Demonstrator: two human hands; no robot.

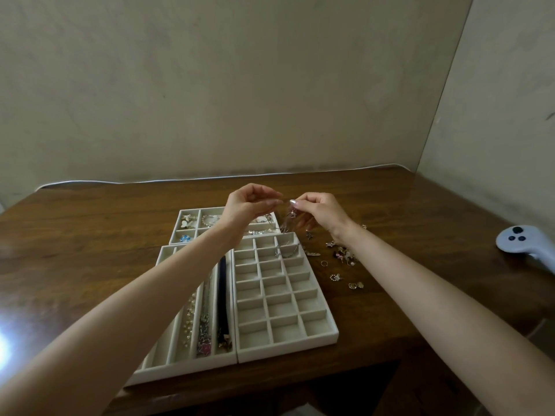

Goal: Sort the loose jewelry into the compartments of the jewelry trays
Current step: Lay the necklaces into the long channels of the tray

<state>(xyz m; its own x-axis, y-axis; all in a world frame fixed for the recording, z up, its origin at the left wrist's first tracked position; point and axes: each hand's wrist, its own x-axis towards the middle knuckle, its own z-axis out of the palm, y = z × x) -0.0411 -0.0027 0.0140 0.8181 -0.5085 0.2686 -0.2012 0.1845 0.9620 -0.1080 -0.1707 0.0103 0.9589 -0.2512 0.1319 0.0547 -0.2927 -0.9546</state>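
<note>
1. Table [90, 235]: dark wood, with walls along its far and right sides. There is bare wood left of the trays, behind the far tray up to the wall, and between the loose pieces and the controller.
2. Trays, three, all touching or nearly so:
   - The far tray [192, 210] has wide compartments holding white, blue and pearl pieces.
   - The long-channel tray [168, 360] is near left, and its near corner reaches the table's near edge.
   - The grid tray [288, 345] is near right and three cells across, sitting close to the near edge.
3. The long-channel tray holds three visible items: a pearl strand [189, 310], a chain with a pink star [204, 345] and a dark band [222, 283]. The forearm hides the other channels.
4. The grid tray holds one silver chain [286, 251] in a far right-hand cell.
5. Loose jewelry [336, 265]: roughly ten small pieces scattered on the table just right of the grid tray. They are too small for an exact count.
6. The right hand [321, 211] is raised over the far tray's right end. Its thumb and forefinger pinch a small piece with a pink charm [292, 213].
7. The left hand [250, 202] is raised beside it with fingers curled and tips drawn together just beside that piece. Whether they touch it cannot be told.
8. Controller [522, 241]: one, white, at the table's right edge.
</note>
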